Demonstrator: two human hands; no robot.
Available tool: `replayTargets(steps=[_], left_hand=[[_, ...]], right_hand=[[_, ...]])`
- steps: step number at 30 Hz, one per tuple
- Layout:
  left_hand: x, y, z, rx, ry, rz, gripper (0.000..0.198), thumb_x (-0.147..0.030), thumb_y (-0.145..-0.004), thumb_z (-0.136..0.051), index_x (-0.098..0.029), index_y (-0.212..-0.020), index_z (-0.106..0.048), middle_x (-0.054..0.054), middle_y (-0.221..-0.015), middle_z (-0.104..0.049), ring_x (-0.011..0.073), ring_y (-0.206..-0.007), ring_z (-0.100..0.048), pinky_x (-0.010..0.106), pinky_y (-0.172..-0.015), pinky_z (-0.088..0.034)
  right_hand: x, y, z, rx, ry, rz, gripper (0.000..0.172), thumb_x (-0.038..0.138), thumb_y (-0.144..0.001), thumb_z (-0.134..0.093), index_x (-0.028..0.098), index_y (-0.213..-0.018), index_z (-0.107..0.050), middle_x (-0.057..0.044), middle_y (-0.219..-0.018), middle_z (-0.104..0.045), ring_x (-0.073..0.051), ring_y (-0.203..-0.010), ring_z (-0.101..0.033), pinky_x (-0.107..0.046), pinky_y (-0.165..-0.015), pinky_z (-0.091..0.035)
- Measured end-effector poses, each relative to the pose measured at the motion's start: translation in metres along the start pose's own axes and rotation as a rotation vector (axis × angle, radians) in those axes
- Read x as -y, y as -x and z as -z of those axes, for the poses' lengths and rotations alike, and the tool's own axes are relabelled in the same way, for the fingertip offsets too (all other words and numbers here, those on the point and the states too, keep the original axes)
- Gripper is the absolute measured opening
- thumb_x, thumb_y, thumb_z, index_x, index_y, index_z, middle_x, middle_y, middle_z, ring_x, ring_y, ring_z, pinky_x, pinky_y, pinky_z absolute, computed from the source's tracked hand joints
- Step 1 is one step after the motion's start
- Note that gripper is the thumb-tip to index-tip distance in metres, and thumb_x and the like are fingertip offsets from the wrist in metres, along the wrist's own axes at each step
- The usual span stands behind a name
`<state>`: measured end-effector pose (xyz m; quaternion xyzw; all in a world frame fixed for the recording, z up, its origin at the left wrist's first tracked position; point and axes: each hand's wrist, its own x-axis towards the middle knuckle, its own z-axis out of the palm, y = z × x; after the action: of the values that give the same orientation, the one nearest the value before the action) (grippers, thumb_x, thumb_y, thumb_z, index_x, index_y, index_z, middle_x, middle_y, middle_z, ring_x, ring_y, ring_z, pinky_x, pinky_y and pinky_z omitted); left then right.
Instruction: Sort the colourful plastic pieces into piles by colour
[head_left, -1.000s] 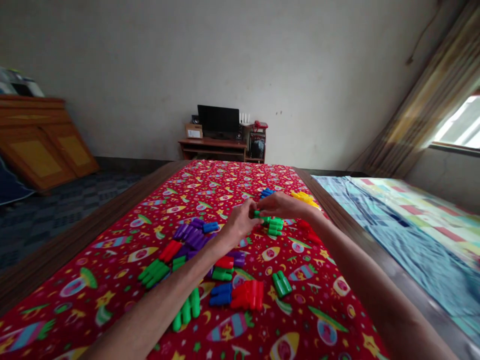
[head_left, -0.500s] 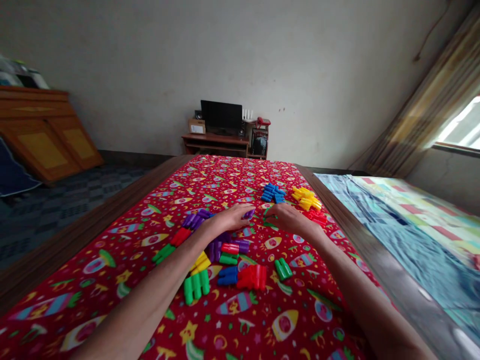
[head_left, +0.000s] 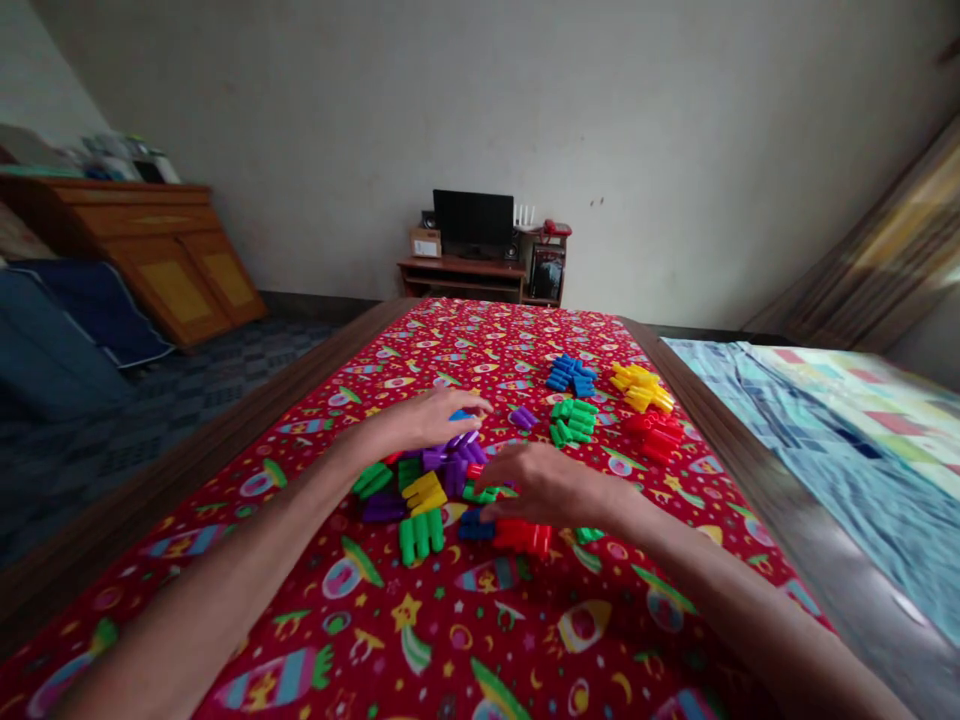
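Observation:
My left hand [head_left: 442,415] is over the back of a mixed heap, its fingers curled round a blue block [head_left: 460,414]. Lower and to the right, my right hand [head_left: 521,478] reaches over the heap's right side; its fingertips are near a red piece and a dark blue block [head_left: 475,525], and whether it grips anything is unclear. Purple blocks [head_left: 454,460], a yellow block [head_left: 424,493] and a green block [head_left: 421,536] make up the heap, with red blocks [head_left: 523,537] at its front right. A single purple block [head_left: 523,417] lies apart.
Sorted groups lie at the right: blue [head_left: 570,375], green [head_left: 574,421], yellow [head_left: 642,387] and red [head_left: 655,437]. A red patterned cloth [head_left: 480,350] covers the table. Beyond stand a desk with a monitor [head_left: 474,222] and, at left, a wooden cabinet [head_left: 172,260].
The view has swung left. The purple block from my left hand now lies on the cloth, and that hand is at a blue block. My right hand came back from the green group to the heap.

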<state>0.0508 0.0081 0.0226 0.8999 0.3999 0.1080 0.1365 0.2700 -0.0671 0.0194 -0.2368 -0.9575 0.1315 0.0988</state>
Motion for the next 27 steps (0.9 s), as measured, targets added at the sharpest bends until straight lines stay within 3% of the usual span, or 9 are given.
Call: replayTargets(steps=[3, 6, 9, 11, 15, 18, 22, 24, 27], left_hand=[[-0.006, 0.037, -0.007, 0.113, 0.021, -0.06, 0.038, -0.036, -0.089, -0.054, -0.022, -0.124, -0.062, 0.006, -0.128, -0.065, 0.0219, -0.119, -0.058, 0.031, -0.104, -0.041], [-0.014, 0.065, -0.013, 0.21, 0.021, -0.08, 0.049, -0.039, -0.084, -0.063, -0.024, -0.129, -0.057, 0.007, -0.14, -0.055, 0.0248, -0.13, -0.048, 0.035, -0.11, -0.036], [-0.017, 0.079, -0.018, 0.245, -0.008, -0.032, 0.056, -0.037, -0.08, -0.068, -0.025, -0.133, -0.055, 0.007, -0.151, -0.042, 0.027, -0.137, -0.039, 0.038, -0.112, -0.033], [-0.015, 0.08, -0.021, 0.248, -0.02, -0.001, 0.058, -0.036, -0.08, -0.068, -0.027, -0.135, -0.052, 0.007, -0.153, -0.039, 0.0273, -0.138, -0.037, 0.039, -0.112, -0.034], [-0.007, 0.079, -0.029, 0.193, -0.07, -0.015, 0.058, -0.035, -0.079, -0.07, -0.032, -0.135, -0.053, 0.006, -0.148, -0.045, 0.0291, -0.137, -0.038, 0.046, -0.112, -0.032], [-0.011, 0.081, -0.03, 0.069, -0.108, -0.052, 0.049, -0.03, -0.08, -0.07, -0.033, -0.127, -0.059, 0.006, -0.141, -0.051, 0.0287, -0.133, -0.042, 0.046, -0.111, -0.034], [-0.026, 0.09, -0.026, -0.011, -0.138, -0.051, 0.036, -0.026, -0.08, -0.07, -0.03, -0.115, -0.065, 0.005, -0.124, -0.061, 0.025, -0.121, -0.052, 0.038, -0.103, -0.042], [-0.031, 0.096, -0.027, 0.042, -0.151, -0.046, 0.037, -0.027, -0.075, -0.074, -0.029, -0.111, -0.067, 0.005, -0.12, -0.063, 0.0252, -0.116, -0.055, 0.034, -0.099, -0.045], [-0.032, 0.108, -0.031, 0.085, -0.176, -0.056, 0.051, -0.025, -0.071, -0.077, -0.029, -0.12, -0.064, 0.006, -0.131, -0.061, 0.027, -0.122, -0.054, 0.033, -0.1, -0.044]], right_hand=[[0.015, -0.004, -0.025, -0.013, 0.239, 0.057, 0.02, 0.027, -0.089, -0.061, 0.015, -0.104, -0.066, -0.013, -0.101, -0.067, -0.02, -0.09, -0.06, -0.028, -0.071, -0.044], [0.021, -0.007, -0.036, 0.007, 0.341, 0.087, 0.017, 0.013, -0.091, -0.052, 0.012, -0.101, -0.065, -0.013, -0.094, -0.067, -0.019, -0.083, -0.06, -0.028, -0.069, -0.045], [0.017, -0.008, -0.023, 0.021, 0.247, 0.033, 0.018, 0.012, -0.092, -0.049, 0.011, -0.092, -0.067, -0.008, -0.076, -0.068, -0.014, -0.065, -0.058, -0.024, -0.06, -0.042], [0.006, -0.006, -0.006, -0.065, 0.162, -0.053, 0.02, 0.015, -0.093, -0.049, 0.011, -0.094, -0.069, -0.008, -0.076, -0.07, -0.012, -0.063, -0.059, -0.023, -0.06, -0.04], [-0.049, 0.003, 0.033, -0.397, 0.145, -0.382, 0.025, 0.024, -0.093, -0.052, 0.018, -0.107, -0.071, -0.007, -0.088, -0.074, -0.014, -0.073, -0.064, -0.022, -0.066, -0.042], [-0.109, 0.007, 0.053, -0.526, 0.25, -0.714, 0.027, 0.024, -0.089, -0.054, 0.021, -0.107, -0.073, -0.007, -0.091, -0.075, -0.017, -0.078, -0.065, -0.024, -0.068, -0.042], [-0.17, 0.002, 0.062, -0.505, 0.327, -0.946, 0.029, 0.022, -0.087, -0.051, 0.017, -0.101, -0.075, -0.009, -0.089, -0.074, -0.018, -0.077, -0.064, -0.024, -0.064, -0.039], [-0.186, -0.003, 0.061, -0.477, 0.346, -0.963, 0.03, 0.02, -0.085, -0.049, 0.014, -0.096, -0.076, -0.01, -0.085, -0.073, -0.016, -0.073, -0.061, -0.024, -0.062, -0.036], [-0.194, -0.007, 0.059, -0.413, 0.372, -0.911, 0.029, 0.02, -0.084, -0.048, 0.011, -0.089, -0.075, -0.01, -0.079, -0.071, -0.014, -0.069, -0.057, -0.024, -0.06, -0.034]])
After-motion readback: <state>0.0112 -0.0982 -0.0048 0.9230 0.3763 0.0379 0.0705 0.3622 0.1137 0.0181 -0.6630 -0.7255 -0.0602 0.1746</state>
